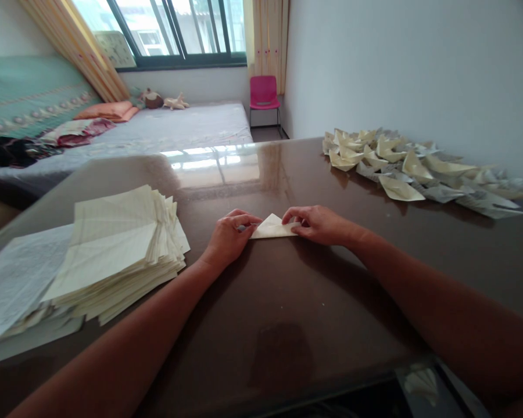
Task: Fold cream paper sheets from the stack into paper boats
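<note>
A small cream paper folded into a triangle (273, 227) lies on the glossy brown table (287, 302). My left hand (230, 237) pinches its left corner with curled fingers. My right hand (317, 224) presses and pinches its right corner. To my left a thick stack of cream paper sheets (117, 249) rests on the table. At the far right, along the wall, lies a pile of folded paper boats (414, 165).
A white printed sheet (17, 278) sits under the stack at the left edge. Beyond the table are a bed (165, 130) with clothes and toys, a pink chair (264, 96) and a window. A dark object with a paper shape (422, 383) sits at the near edge.
</note>
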### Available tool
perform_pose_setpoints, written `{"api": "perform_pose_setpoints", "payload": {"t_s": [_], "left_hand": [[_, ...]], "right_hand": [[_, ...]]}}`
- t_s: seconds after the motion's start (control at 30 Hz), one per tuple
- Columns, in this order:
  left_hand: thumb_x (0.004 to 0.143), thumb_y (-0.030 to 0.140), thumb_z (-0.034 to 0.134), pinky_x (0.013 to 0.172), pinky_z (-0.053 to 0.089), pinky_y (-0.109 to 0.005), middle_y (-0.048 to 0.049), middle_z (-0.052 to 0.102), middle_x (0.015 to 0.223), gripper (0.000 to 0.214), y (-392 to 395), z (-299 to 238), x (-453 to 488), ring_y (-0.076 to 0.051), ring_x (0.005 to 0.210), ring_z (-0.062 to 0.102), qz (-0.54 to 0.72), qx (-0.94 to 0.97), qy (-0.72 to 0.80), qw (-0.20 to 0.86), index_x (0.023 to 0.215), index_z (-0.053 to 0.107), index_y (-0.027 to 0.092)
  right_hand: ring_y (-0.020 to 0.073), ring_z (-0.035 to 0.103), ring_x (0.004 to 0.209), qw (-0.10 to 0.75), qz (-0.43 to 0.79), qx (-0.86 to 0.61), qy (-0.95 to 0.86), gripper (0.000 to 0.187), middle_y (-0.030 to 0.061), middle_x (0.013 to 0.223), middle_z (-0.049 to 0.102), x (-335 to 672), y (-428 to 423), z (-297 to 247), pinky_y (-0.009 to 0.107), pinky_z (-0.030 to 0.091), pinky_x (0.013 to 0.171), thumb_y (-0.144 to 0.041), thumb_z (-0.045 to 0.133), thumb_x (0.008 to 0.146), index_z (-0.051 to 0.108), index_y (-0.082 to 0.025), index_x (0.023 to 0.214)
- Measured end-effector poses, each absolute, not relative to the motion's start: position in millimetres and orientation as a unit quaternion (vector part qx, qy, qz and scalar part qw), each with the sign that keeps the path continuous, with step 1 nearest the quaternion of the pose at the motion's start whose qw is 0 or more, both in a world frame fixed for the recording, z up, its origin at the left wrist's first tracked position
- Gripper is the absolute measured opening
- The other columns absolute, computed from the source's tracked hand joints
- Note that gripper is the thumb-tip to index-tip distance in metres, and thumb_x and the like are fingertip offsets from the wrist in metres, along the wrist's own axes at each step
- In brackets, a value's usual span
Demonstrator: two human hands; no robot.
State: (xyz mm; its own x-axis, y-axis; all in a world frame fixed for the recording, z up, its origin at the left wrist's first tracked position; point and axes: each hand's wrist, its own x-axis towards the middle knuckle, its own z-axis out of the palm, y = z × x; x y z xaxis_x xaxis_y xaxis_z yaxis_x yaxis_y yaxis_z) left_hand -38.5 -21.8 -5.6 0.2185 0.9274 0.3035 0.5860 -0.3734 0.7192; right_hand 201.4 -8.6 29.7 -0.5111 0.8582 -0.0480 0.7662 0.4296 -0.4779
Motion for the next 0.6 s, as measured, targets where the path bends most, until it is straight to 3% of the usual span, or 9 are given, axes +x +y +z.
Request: {"api": "perform_pose_setpoints", "payload": {"t_s": [0.33,0.6], "left_hand": [[0.079,0.03,0.064,0.076,0.057,-0.027,-0.0041,0.063,0.099,0.025,-19.8,-5.9,-45.2,-0.013,0.079,0.065,0.364,0.735,0.494,0.29,0.098,0.072,0.017],[0.086,0.023,0.054,0.081,0.05,-0.027,-0.0023,0.063,0.095,0.02,-23.9,-9.2,-41.0,-0.013,0.082,0.061,0.326,0.796,0.483,0.165,0.088,0.074,0.022]], "right_hand": [[0.0138,0.058,0.069,0.089,0.215,-0.489,-0.841,0.028,0.0003,0.077,0.067,201.6,-7.5,29.2,0.021,0.038,0.064,-0.024,0.056,0.081,0.067,-0.024,0.106],[0.0134,0.058,0.068,0.082,0.203,-0.497,-0.84,0.029,0.001,0.08,0.067,200.0,-10.6,30.4,0.021,0.038,0.065,-0.021,0.056,0.08,0.067,-0.024,0.107]]}}
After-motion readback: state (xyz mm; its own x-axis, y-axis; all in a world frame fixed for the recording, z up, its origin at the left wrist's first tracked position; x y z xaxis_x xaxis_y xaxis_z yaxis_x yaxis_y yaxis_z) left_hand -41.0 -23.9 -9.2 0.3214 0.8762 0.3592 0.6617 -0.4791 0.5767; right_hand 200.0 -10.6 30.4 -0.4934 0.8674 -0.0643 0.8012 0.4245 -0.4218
